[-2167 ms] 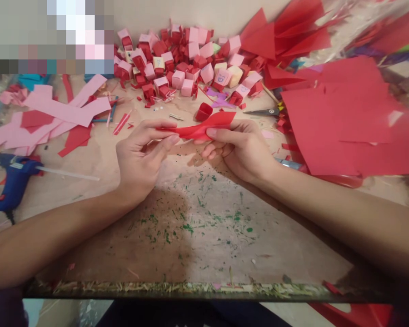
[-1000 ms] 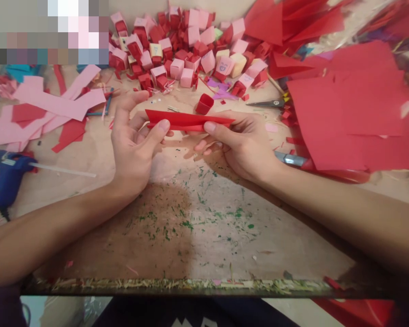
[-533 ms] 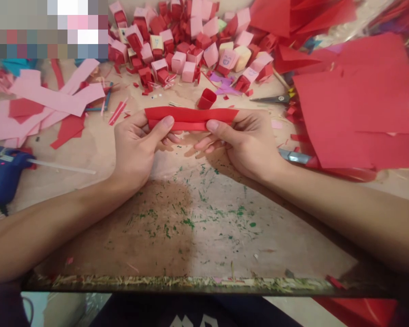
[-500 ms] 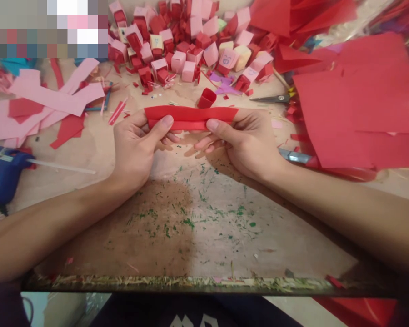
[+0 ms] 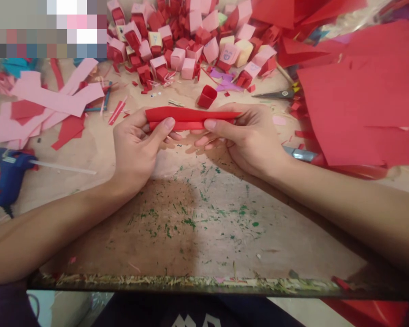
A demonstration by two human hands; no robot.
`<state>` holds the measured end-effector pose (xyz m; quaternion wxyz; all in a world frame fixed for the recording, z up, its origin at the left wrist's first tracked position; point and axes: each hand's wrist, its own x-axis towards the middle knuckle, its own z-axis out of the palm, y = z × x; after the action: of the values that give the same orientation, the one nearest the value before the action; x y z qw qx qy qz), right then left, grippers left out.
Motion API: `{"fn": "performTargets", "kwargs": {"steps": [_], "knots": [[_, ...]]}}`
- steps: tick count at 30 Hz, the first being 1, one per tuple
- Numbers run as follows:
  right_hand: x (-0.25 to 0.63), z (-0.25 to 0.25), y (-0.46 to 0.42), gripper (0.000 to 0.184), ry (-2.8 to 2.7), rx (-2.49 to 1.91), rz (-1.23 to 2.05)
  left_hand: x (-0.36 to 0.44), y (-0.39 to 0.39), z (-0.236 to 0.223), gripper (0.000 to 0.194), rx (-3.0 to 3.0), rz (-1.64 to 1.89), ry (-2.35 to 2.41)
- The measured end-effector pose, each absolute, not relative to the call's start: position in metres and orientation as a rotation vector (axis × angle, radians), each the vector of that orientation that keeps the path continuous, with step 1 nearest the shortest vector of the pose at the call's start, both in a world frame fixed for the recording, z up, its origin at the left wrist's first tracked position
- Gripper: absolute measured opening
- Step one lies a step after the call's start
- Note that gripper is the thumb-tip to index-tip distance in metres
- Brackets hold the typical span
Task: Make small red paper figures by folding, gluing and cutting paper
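A red paper strip [image 5: 187, 115], folded along its length, is stretched between my two hands above the board. My left hand [image 5: 134, 143] pinches its left end, thumb on the front face and fingers behind. At the other end my right hand [image 5: 250, 138] grips it the same way, thumb pressing the lower fold. Both sets of fingers are partly hidden by the strip. Just beyond it stands a small red paper box [image 5: 207, 96] with an open top.
Many pink and red paper boxes [image 5: 187, 59] are heaped at the back. Pink strips [image 5: 54, 95] and a blue glue gun [image 5: 12, 175] lie left. Scissors [image 5: 274, 95], large red sheets [image 5: 361, 100] and a box-cutter-like tool [image 5: 300, 153] lie right. Scraps line the table edge [image 5: 197, 284].
The strip's upper flap tilts slightly more towards me, and my right thumb has shifted a little left. Both hands keep their grip. The camera view has moved slightly.
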<state>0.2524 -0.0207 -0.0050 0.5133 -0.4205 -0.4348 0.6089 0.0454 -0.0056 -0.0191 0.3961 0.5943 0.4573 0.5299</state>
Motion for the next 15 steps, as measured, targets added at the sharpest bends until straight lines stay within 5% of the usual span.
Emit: {"fn": "performTargets", "kwargs": {"steps": [15], "knots": [[0.254, -0.0086, -0.0204, 0.029, -1.042, -1.053, 1.433, 0.0439, -0.0029, -0.0186, 0.027, 1.373, 1.236, 1.068]]}}
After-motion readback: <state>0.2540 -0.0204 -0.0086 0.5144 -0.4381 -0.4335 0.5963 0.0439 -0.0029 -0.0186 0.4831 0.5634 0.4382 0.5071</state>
